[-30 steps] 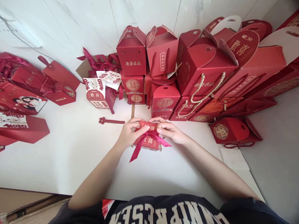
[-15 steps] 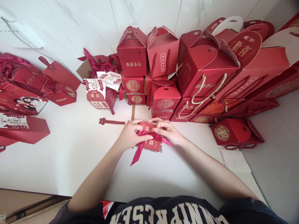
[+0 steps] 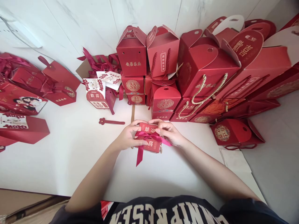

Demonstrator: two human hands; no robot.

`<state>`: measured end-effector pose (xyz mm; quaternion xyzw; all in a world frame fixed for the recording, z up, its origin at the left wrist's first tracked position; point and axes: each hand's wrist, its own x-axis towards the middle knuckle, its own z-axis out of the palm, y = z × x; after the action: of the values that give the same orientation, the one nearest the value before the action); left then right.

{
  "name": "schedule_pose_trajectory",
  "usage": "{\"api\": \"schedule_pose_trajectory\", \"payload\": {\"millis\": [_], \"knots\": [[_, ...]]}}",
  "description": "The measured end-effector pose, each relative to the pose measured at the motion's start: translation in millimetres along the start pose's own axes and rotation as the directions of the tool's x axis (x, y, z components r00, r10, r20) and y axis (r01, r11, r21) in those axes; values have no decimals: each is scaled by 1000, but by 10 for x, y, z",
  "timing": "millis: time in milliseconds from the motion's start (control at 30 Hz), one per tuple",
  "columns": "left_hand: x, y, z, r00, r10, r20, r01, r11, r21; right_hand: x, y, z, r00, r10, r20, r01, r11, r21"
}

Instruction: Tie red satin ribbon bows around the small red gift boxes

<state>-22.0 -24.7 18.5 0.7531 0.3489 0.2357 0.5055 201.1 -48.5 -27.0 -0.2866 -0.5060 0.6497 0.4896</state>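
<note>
A small red gift box (image 3: pixel 153 146) with gold lettering sits between my hands, its lettering upside down from where I look. A magenta ribbon (image 3: pixel 139 155) crosses its top, one tail hanging toward me and another reaching right under my right hand. My left hand (image 3: pixel 128 137) grips the box's left side, the thumb lying across the front by the ribbon. My right hand (image 3: pixel 169 132) is curled at the upper right, thumb and fingers pressed on the box and ribbon. Cord handles show at the box's lower corners. My fingertips behind the box are partly hidden.
Red gift boxes (image 3: pixel 161 96) stand stacked along the tiled wall and to the right. More red boxes (image 3: pixel 25 129) are at the left. A flower-ended red strip (image 3: pixel 112 122) lies on the white table (image 3: pixel 88 168). Near it stands a tagged box (image 3: pixel 100 101).
My left thumb has shifted down and left off the ribbon's centre. The hanging ribbon tail has swung to the right and lies straighter. My right hand stays in place.
</note>
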Motion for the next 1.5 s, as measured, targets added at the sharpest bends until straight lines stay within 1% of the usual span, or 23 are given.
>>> {"api": "schedule_pose_trajectory", "payload": {"millis": [67, 133, 267, 433, 633, 733, 833, 900, 967, 1033, 1133, 1233, 1300, 1400, 1500], "knots": [[-9, -30, -21, 998, 32, 50, -29, 998, -57, -8, 9, 0, 1000, -5, -4, 5, 1000, 0], [-14, -40, -32, 997, 37, 70, -33, 998, -55, -18, 24, 4, 1000, -14, -20, 14, 1000, 13], [-18, -60, -31, 997, 9, 71, -5, 998, -60, -31, 65, 22, 998, -17, -62, 22, 997, 79], [-8, -139, -15, 999, 37, 33, -32, 990, -137, -34, 97, 34, 997, 5, -77, 4, 992, 124], [3, -166, 18, 1000, 26, 13, -21, 963, -267, -27, 78, 11, 999, -15, -41, 18, 997, 79], [3, -165, 13, 1000, 0, 0, 0, 962, -273, -27, 39, 4, 999, -31, -15, 32, 999, 21], [0, -151, -21, 999, -48, 9, 49, 963, -264, -20, -16, -6, 997, -54, 55, 58, 996, -71], [-3, -112, -35, 998, -63, -21, 56, 967, -248, -8, -52, -18, 995, -62, 76, 70, 991, -113], [-7, -43, -19, 993, -54, -108, 34, 983, -182, 6, -82, -33, 996, -43, 75, 53, 987, -150], [-12, 45, 34, 976, -26, -214, 16, 999, -49, 22, -107, -46, 997, -19, 79, 34, 980, -198], [-17, 154, 148, 958, 19, -287, 24, 989, 147, 41, -134, -55, 995, -26, 96, 51, 962, -270], [-12, 196, 228, 956, 12, -294, 52, 977, 209, 53, -153, -40, 994, -30, 104, 59, 956, -286], [-5, 197, 243, 958, -7, -285, 75, 971, 228, 59, -158, -16, 995, -21, 97, 46, 963, -266], [2, 185, 227, 973, -38, -227, 93, 968, 235, 77, -142, 28, 997, 7, 74, 9, 978, -210], [3, 177, 204, 986, -66, -155, 96, 977, 190, 108, -111, 50, 999, 19, 37, -14, 988, -153]]}}
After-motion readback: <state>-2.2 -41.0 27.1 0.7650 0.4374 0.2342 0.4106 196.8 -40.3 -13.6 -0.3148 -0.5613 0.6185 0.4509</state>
